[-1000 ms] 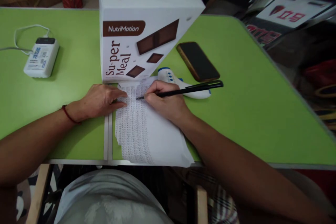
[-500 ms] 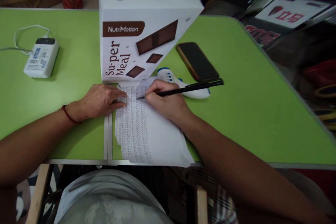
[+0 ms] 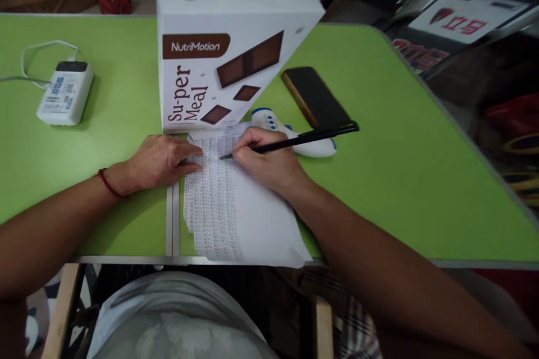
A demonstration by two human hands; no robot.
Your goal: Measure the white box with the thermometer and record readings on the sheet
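Note:
A white sheet of paper (image 3: pixel 265 224), its left part covered with dense rows of small handwriting, lies on the green table. My right hand (image 3: pixel 269 160) rests on it, closed around a black pen (image 3: pixel 307 137) whose tip touches the paper among the rows. The pen's back end slants up to the right. On the sheet's left edge lies my left hand (image 3: pixel 166 160), fingers apart and stretched out, holding nothing. A white and blue handheld device (image 3: pixel 315 147), possibly an infrared thermometer, sits just behind my right hand, which partly hides it.
A tall white NutriMotion box (image 3: pixel 185 84) stands right behind the paper. A phone (image 3: pixel 318 98) in a brown case lies to its right. At the left is a white adapter (image 3: pixel 66 92) with cables. The green table (image 3: pixel 404 190) has a metal seam near my left hand.
My right hand and the pen stay almost in place, the pen's back end tilting very slightly. The whole view shifts a little to the left. My left hand keeps its place on the paper.

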